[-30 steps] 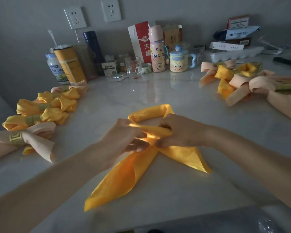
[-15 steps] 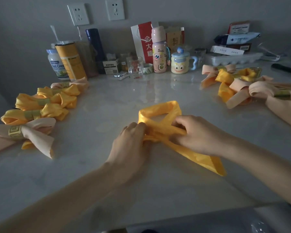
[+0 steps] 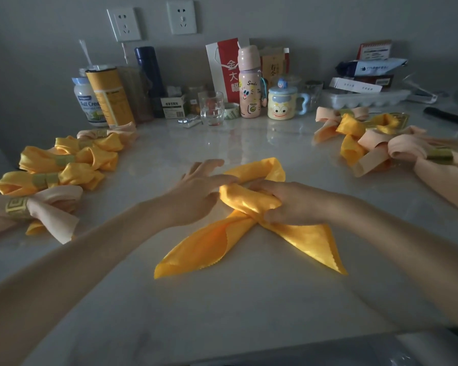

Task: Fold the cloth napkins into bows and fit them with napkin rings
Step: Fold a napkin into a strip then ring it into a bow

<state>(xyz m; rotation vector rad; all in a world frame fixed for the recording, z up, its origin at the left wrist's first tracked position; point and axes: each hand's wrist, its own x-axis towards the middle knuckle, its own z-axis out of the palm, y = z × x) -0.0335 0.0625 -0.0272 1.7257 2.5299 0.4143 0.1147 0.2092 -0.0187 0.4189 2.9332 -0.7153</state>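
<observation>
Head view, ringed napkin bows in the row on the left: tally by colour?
Yellow satin cloth napkin bows with rings: 3
Peach cloth napkin bows with rings: 2
Total: 5

Yellow napkin (image 3: 251, 233), peach napkins (image 3: 407, 146), gold-patterned ring (image 3: 16, 207)

"Smile" on the pink bottle (image 3: 249, 83), "Full Crea" on the white jar (image 3: 86, 103), 金大福 on the red bag (image 3: 224, 72).
</observation>
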